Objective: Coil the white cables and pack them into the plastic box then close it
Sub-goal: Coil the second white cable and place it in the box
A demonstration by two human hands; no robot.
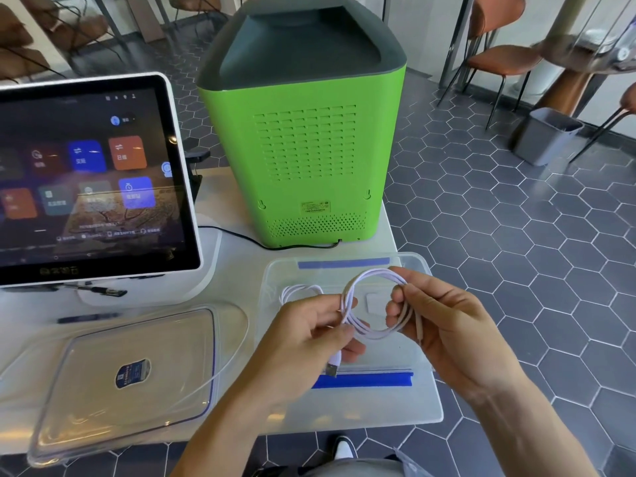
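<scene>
A white cable [370,280], wound into a round coil, hangs above the open clear plastic box [418,266] with blue latches. My left hand [309,333] pinches the coil's left side, and the USB plug sticks out below its fingers. On the right side of the coil my right hand [438,323] grips the loops. A second white cable [297,291] lies coiled inside the box at its far left. The box's clear lid [117,370], with a blue sticker, rests flat on the white table to the left.
A touchscreen terminal [86,173] stands at the back left, with a pen in front of it. A green machine [303,132] stands behind the box, its black cord running along the table. The table's right edge lies close beside the box.
</scene>
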